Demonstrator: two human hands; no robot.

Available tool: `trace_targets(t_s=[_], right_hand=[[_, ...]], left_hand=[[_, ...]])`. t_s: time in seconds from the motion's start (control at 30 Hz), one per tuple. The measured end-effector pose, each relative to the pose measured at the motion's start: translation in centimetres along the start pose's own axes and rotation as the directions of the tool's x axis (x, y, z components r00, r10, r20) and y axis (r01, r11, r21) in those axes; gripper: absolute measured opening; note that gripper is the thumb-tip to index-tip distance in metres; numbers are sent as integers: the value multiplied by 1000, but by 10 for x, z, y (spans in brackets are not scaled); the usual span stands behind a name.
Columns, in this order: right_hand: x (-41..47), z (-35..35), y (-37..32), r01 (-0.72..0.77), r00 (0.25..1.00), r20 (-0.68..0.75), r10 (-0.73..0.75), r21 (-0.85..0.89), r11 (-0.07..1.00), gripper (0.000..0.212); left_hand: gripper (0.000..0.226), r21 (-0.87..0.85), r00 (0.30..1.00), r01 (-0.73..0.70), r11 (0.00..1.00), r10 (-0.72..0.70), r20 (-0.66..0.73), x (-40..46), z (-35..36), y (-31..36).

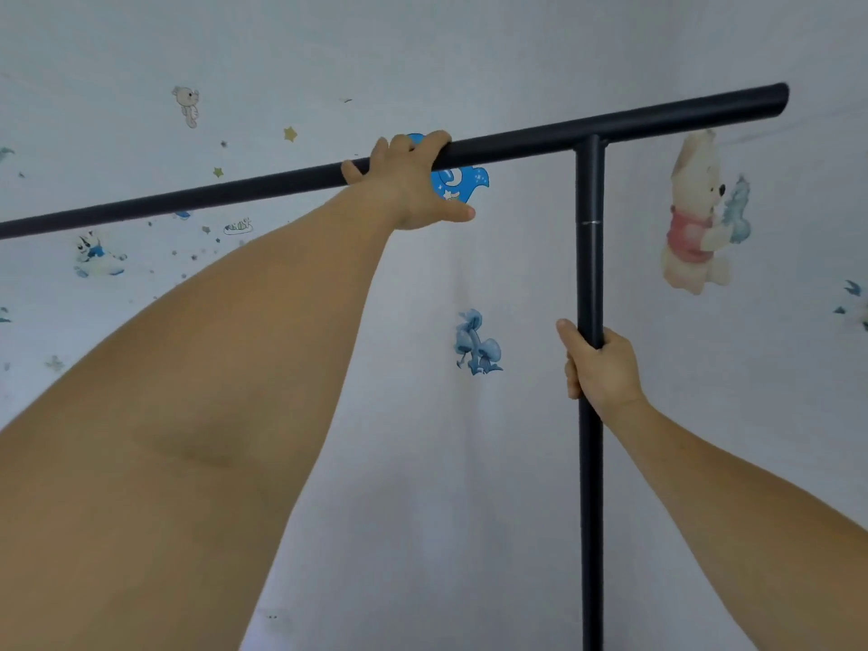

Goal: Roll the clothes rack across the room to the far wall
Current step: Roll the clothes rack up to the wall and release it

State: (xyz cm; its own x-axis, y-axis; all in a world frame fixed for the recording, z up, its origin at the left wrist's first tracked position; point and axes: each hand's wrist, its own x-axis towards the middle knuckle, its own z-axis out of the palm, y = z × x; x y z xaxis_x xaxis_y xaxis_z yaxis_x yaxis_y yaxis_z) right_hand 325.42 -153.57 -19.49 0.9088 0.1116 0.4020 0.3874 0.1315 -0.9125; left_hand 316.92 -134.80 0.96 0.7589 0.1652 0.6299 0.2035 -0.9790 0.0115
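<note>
The clothes rack (589, 256) is a bare black frame. Its top bar runs from the left edge up to a free end at the upper right, and one upright post drops from it on the right. My left hand (413, 180) reaches up and wraps over the top bar near its middle. My right hand (599, 368) grips the upright post about halfway down. No clothes hang on the bar. The rack's base and wheels are out of view.
A pale wall (469, 462) stands close behind the rack and fills the view. Cartoon stickers dot it: a bear (700, 218) at the right, blue mushrooms (476, 343) in the middle, small stars and animals at the left.
</note>
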Motion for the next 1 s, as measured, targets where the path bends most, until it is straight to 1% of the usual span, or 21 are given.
trace_targets(t_s=[0.1, 0.13, 0.17, 0.23, 0.27, 0.33, 0.37, 0.43, 0.47, 0.5, 0.53, 0.57, 0.6, 0.67, 0.7, 0.73, 0.87, 1.0], right_hand=[[10, 3, 6, 6, 998, -63, -11, -90, 996, 39], [13, 5, 9, 12, 994, -110, -31, -169, 986, 44], [16, 6, 11, 16, 985, -161, -65, -286, 958, 51], [17, 7, 13, 7, 958, -236, -160, -542, 840, 64], [18, 7, 13, 1, 943, -257, -210, -632, 775, 65], [17, 4, 15, -7, 930, -252, -266, -739, 674, 60], [15, 2, 16, -13, 933, -223, -282, -805, 594, 58], [9, -6, 22, -51, 958, -154, -242, -922, 385, 56], [5, -9, 24, -84, 974, -143, -178, -949, 303, 55], [1, -10, 25, -122, 985, -149, -84, -956, 267, 55], [-2, -10, 25, -157, 987, -160, 13, -948, 276, 54], [-6, -10, 24, -191, 981, -168, 98, -928, 321, 52], [-6, -8, 22, -206, 976, -161, 147, -898, 390, 49], [-7, -6, 21, -216, 976, -161, 149, -822, 527, 45], [-7, -4, 21, -219, 976, -171, 137, -787, 577, 43], [-6, -2, 20, -224, 974, -185, 128, -767, 601, 42], [0, 3, 22, -236, 971, -215, 106, -778, 582, 39], [16, 9, 27, -228, 973, -203, 108, -795, 562, 40]], left_hand=[[77, 71, 995, -52, 996, 58, -85, 10, 18, -13], [71, 77, 989, -59, 995, 68, -130, 15, 23, -18], [63, 77, 983, -57, 995, 69, -171, 20, 25, -23], [45, 74, 974, -48, 996, 63, -218, 28, 28, -29], [38, 65, 972, -48, 997, 61, -228, 31, 29, -31], [29, 14, 974, -41, 999, 43, -221, 36, 30, -33], [28, -23, 978, -36, 999, 31, -205, 38, 30, -35], [31, -46, 985, -37, 998, 28, -173, 39, 28, -39], [33, -37, 986, -44, 998, 38, -160, 40, 27, -42], [35, -21, 988, -49, 999, 45, -151, 40, 26, -43], [36, -11, 988, -52, 999, 50, -144, 39, 26, -45], [38, -3, 988, -58, 998, 57, -145, 38, 27, -44], [40, 11, 986, -56, 998, 57, -154, 38, 26, -44], [43, 21, 985, -56, 998, 58, -164, 35, 25, -45], [44, 23, 984, -61, 998, 64, -168, 34, 24, -47], [44, 27, 983, -70, 997, 73, -168, 33, 23, -49], [41, 37, 981, -116, 993, 120, -151, 30, 23, -57], [39, 52, 978, -143, 988, 149, -144, 32, 29, -65]])
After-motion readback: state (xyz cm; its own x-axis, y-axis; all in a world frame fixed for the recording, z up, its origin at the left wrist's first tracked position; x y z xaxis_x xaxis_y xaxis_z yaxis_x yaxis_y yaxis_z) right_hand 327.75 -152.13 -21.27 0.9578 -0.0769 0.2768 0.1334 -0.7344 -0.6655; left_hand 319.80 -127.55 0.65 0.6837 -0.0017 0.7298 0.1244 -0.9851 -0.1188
